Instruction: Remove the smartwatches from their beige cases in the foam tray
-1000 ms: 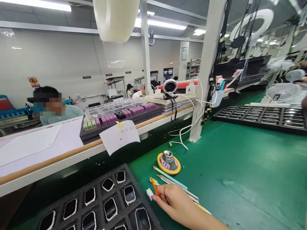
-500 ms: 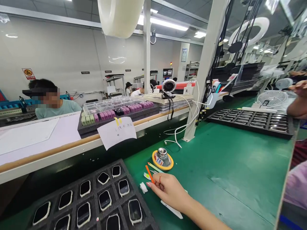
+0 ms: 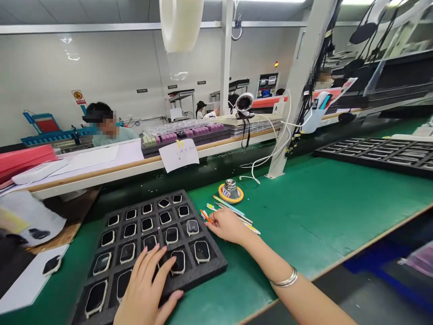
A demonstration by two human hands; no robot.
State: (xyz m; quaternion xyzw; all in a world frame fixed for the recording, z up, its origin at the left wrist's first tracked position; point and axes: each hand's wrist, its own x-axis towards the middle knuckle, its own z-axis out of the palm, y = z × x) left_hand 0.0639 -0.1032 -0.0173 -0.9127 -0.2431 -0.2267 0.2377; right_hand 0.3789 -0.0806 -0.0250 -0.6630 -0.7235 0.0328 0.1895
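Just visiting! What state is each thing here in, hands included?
Left hand: open, spread over the foam tray
Right hand: pinching the orange stick
Foam tray: uncovered, watches in its compartments
Watches: screens dark
Metal-topped bottle: upright
Pale pen: lying down
Paper note: hanging

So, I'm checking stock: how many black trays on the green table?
2: the near tray under the left hand, the far tray at right; others may be hidden.

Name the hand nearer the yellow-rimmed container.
Right: the right hand is just on the near side of the yellow-rimmed container; the left hand is farther off, spread over the black tray.
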